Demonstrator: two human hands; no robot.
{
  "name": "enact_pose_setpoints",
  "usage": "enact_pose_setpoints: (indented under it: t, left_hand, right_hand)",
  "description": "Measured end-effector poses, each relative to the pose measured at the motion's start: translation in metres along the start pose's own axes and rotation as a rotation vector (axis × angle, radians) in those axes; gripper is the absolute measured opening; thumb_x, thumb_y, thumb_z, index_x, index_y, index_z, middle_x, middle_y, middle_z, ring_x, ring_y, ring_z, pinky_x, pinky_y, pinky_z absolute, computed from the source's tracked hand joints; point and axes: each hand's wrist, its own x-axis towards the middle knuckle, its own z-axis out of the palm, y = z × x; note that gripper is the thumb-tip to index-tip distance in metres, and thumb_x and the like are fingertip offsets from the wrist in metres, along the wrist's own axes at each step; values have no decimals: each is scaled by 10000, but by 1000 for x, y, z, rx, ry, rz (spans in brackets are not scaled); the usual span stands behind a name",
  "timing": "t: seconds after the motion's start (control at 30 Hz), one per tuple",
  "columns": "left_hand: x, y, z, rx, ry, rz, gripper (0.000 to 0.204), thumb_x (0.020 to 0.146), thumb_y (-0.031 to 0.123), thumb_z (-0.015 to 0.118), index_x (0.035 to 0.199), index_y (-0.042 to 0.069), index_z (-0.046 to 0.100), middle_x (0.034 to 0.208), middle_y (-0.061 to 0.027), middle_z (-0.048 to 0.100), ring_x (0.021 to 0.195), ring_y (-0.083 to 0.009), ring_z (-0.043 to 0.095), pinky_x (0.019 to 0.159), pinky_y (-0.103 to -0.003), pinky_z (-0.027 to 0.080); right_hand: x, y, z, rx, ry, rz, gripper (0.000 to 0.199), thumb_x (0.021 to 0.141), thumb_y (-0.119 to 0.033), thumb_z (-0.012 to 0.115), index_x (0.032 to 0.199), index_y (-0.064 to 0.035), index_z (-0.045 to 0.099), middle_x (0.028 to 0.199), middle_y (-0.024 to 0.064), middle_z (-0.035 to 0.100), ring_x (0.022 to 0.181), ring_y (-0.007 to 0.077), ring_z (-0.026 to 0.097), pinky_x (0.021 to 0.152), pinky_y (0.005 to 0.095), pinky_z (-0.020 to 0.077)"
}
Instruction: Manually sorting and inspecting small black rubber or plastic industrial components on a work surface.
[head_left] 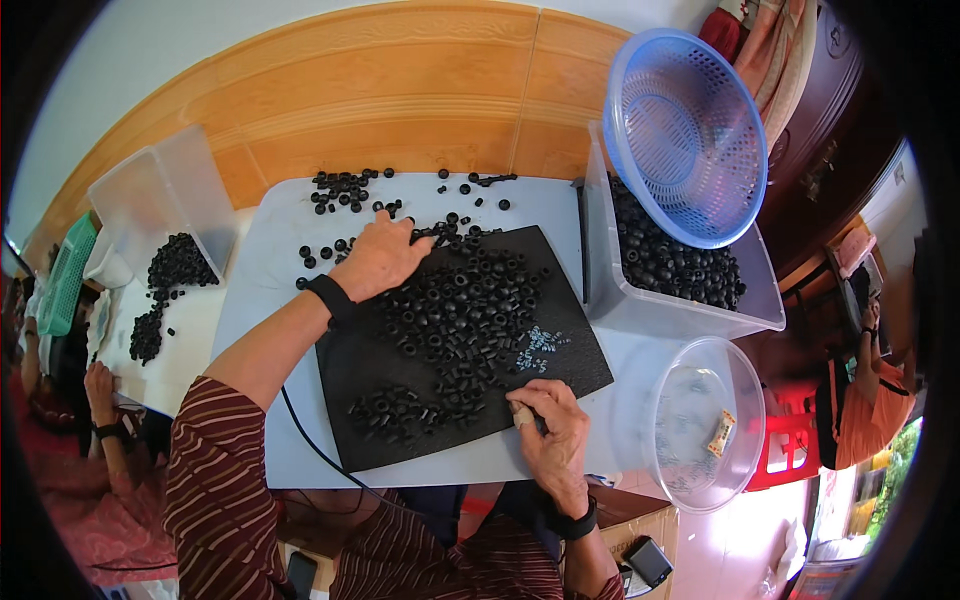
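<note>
A dark mat (585,375) lies aslant on the pale blue table, bearing a heap of small black bead-like parts (460,300) and a little pile of tiny light-blue pieces (541,345). My left hand (385,258) reaches over the mat's far left edge. Its fingers are apart and touch loose black parts there. At the mat's near right edge is my right hand (555,430), with fingers curled and the thumb close to the index finger. Whatever lies between those fingertips is too small or hidden to make out. A pale covering wraps the right thumb tip.
A clear bin (690,313) full of black parts stands at right, a blue colander (735,150) resting on it. Nearer sits a clear round tub (745,450) with a small wrapped packet (721,433). Another clear bin (150,180) spills black parts at left. Other people sit on both sides.
</note>
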Motion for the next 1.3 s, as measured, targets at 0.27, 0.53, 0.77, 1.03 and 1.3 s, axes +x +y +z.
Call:
enact_pose_setpoints:
  t: [0.27,0.53,0.77,1.03,1.3]
  left_hand:
    - [-39,20,-11,85,85,48,400,906,332,570,1061,-37,560,1024,-274,517,884,-434,576,774,-490,495]
    - [-81,40,-17,-35,308,278,292,878,196,592,1094,11,526,973,-207,500,892,-399,526,806,-456,455]
    - [-50,-80,-37,93,345,-183,378,874,282,552,1101,-20,540,1092,-270,511,947,-457,544,809,-522,484]
    - [-25,-81,-23,33,26,-115,405,902,295,499,913,-90,624,1015,-324,580,1020,-436,537,874,-464,494]
    - [-21,-37,-7,-91,179,59,324,880,243,517,869,-69,606,851,-272,611,960,-409,547,820,-472,491]
  right_hand:
    - [-1,0,3,2,7,-32,149,783,1,679,918,-58,701,901,89,635,815,239,619,658,313,489]
    - [0,1,1,-18,8,-2,149,775,12,684,906,-56,704,892,86,634,806,228,619,644,308,483]
    - [1,-6,3,-7,-12,19,162,772,26,676,913,-51,703,893,93,633,801,220,616,642,297,473]
    - [1,-9,1,-48,-20,50,153,776,21,670,913,-42,701,886,108,633,801,244,621,678,310,483]
    - [2,-11,4,-97,-13,15,142,782,18,674,906,-45,702,895,91,632,777,214,606,633,292,459]
